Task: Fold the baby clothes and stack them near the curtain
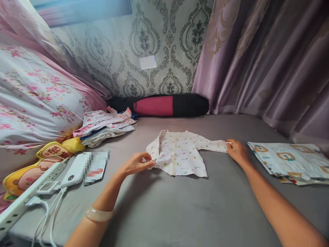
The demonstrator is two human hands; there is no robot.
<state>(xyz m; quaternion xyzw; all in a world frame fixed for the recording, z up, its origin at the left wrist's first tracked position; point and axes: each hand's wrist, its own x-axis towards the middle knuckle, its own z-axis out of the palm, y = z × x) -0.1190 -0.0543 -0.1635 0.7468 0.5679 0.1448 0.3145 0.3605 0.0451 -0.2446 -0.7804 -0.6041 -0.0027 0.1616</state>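
A small white baby shirt (183, 154) with a scattered print lies front side up on the grey bed sheet (200, 209). Its sleeve on the right is stretched out sideways, and my right hand (236, 151) pinches the cuff. On the other side, my left hand (137, 163) closes thumb and fingers on the shirt's left sleeve, near the lower side edge. That sleeve hangs down along the body of the shirt, its end partly hidden by my fingers.
Folded clothes (108, 125) are piled at the back left. A power strip (33, 188), a white power bank (74, 169) and a phone (96, 168) lie at left, with cables. A folded printed cloth (290, 161) is at right. A black-and-red roll (156, 105) lies against the wall.
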